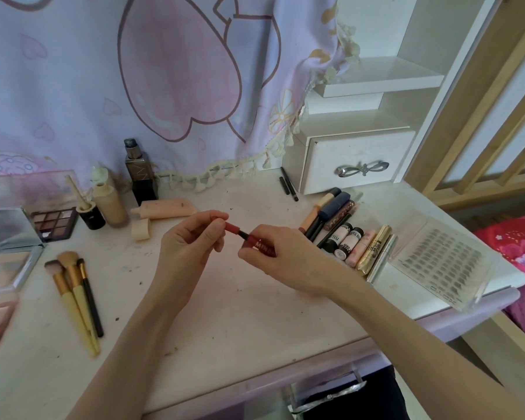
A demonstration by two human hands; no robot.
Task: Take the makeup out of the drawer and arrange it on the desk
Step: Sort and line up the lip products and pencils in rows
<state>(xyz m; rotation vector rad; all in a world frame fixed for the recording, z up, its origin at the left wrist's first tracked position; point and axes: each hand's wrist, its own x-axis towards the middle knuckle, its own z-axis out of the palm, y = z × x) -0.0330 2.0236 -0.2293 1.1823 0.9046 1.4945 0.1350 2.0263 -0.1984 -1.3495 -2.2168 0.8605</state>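
Note:
Above the middle of the white desk (231, 307) both hands hold one red lip product (240, 233). My left hand (191, 241) pinches its red cap end. My right hand (273, 253) grips the darker red barrel with white lettering. A row of tubes, lip glosses and a gold mascara (373, 250) lies to the right. Three makeup brushes (76, 292) lie at the left. An eyeshadow palette (55, 222), foundation bottles (109, 201) and a dark square bottle (141, 174) stand at the back left. The desk drawer (325, 389) shows at the bottom edge.
A small white drawer box with a silver bow handle (361, 168) stands at the back right under white shelves. A clear tray of false lashes (440, 265) overhangs the right desk edge. Blush palettes (0, 283) sit at far left. A pink printed cloth (164, 71) hangs behind.

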